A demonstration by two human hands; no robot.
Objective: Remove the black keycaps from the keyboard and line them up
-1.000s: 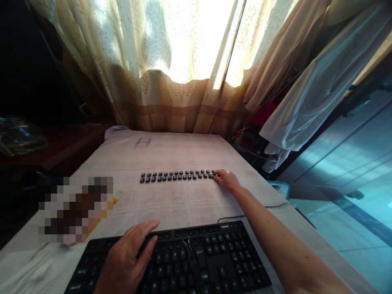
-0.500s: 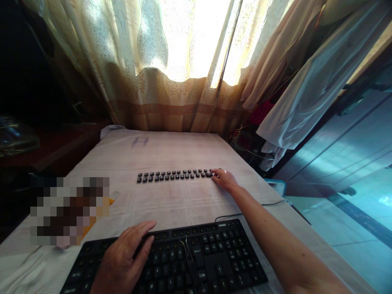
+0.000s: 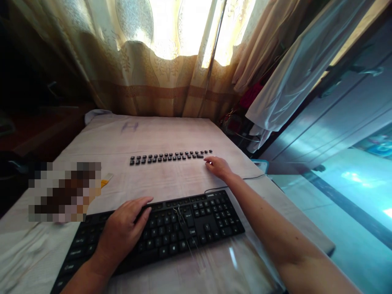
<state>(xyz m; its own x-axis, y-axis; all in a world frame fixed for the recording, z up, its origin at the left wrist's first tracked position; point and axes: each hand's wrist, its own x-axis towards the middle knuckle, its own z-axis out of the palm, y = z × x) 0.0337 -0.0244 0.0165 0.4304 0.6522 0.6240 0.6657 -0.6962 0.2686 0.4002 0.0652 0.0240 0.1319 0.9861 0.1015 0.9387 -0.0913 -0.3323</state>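
**Setting loose keycaps (image 3: 169,159) in rows beyond a part-stripped keyboard (image 3: 165,232)**

Showing two near-parallel rows of keycaps on the table (image 3: 171,134), well apart from the keyboard, including a long cap (image 3: 200,156) at the right end of the front row. Looking only partway along: baring the upper key rows (image 3: 183,201) wherever visible, but carrying letter keys (image 3: 161,221) and number-pad keys (image 3: 224,214) in place. Hiding part of the keyboard under the left hand (image 3: 123,227).

Resting that hand over the keyboard's left part, parting the thumb from lightly curved fingers, grasping nothing visible. Stretching the right hand (image 3: 218,166) to the right end of the rows, bringing thumb and forefinger close together just beside the long cap. Being unable to say whether pinching a small cap there or holding nothing. Having a wire-ended tool (image 3: 185,230) lying across the keyboard, gripped by neither hand.
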